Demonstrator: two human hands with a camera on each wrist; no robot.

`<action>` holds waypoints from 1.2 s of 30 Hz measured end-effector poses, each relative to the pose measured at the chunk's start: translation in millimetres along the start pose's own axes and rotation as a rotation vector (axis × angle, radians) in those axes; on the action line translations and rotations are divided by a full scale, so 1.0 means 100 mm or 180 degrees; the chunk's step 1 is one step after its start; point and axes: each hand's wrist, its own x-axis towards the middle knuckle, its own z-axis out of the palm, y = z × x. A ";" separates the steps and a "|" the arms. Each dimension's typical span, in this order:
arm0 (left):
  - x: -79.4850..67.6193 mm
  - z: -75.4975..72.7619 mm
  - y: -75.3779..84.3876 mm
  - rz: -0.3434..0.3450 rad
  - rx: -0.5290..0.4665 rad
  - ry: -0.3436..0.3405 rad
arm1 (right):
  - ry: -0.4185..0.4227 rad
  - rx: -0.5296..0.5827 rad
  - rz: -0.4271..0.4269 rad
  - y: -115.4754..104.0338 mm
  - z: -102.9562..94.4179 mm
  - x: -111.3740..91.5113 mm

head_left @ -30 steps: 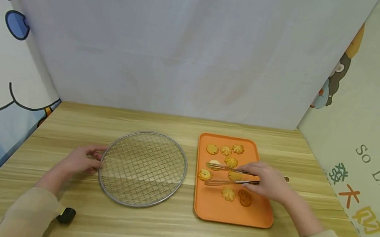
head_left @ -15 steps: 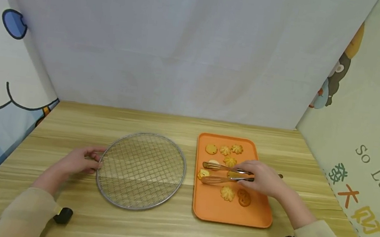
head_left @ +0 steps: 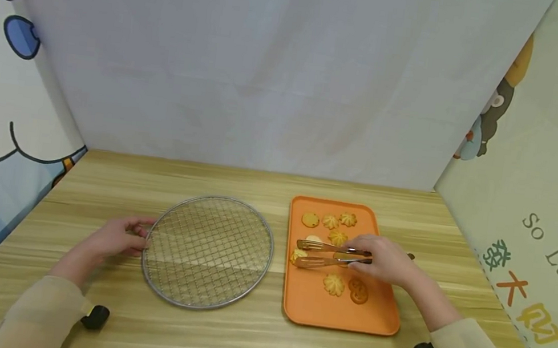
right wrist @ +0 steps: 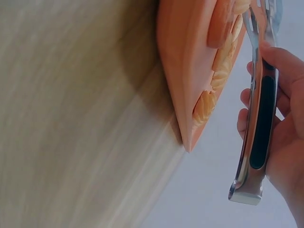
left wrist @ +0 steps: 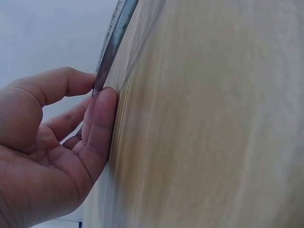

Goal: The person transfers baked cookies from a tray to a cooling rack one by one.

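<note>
A round wire rack (head_left: 210,252) with a metal rim lies at the left of the wooden table. My left hand (head_left: 119,236) pinches its left rim; in the left wrist view the thumb (left wrist: 71,83) and a forefinger meet at the rim's edge. To the right, an orange tray (head_left: 340,313) bears several cookies, among them a flower-shaped one (head_left: 334,285) and a pretzel-like one (head_left: 358,291). My right hand (head_left: 385,259) grips metal tongs (head_left: 324,247) with dark grip pads. Parted tong tips hover at a small cookie (head_left: 298,255) by the tray's left side; whether they touch it I cannot tell.
Pale cloth (head_left: 269,81) rises behind the table (head_left: 239,342). Printed panels stand at both sides, cartoon figures on the left and lettering on the right. A strip of tabletop separates rack and tray. One cookie lies partly hidden beneath the tongs.
My right hand has shifted slightly left with the tongs, and their tips have drawn a little closer together. The rack has slid slightly left and nearer to me with my left hand.
</note>
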 end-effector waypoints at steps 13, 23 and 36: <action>-0.02 -0.01 -0.04 0.0038 -0.0043 -0.0077 | -0.0004 -0.0037 -0.0037 -0.02 0.01 -0.01; -0.02 -0.01 -0.03 0.0038 -0.0107 -0.0047 | 0.0011 -0.0105 -0.0107 -0.03 -0.04 -0.02; -0.01 -0.02 -0.05 0.0019 -0.0142 -0.0074 | 0.0156 -0.0120 -0.0242 -0.04 -0.13 -0.04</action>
